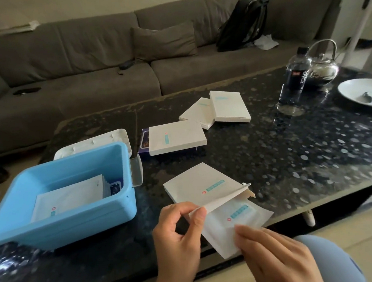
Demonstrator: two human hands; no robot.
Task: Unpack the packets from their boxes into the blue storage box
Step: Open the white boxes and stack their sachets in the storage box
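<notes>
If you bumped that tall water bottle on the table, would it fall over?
Probably quite easily. The water bottle stands tall and narrow on a small base, so a push near its cap would likely tip it. It looks mostly full, which may steady it somewhat. The glossy table might also let it slide, and once down, its round body would likely roll.

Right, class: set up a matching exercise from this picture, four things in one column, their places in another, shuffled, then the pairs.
Things:
1. blue storage box
2. water bottle
3. backpack
4. open white box

Places:
A. on the sofa
B. beside the glass teapot
C. near table edge, flap pinched by the left hand
D. left end of the table, packets inside

Pairs: 1-D, 2-B, 3-A, 4-C
</notes>
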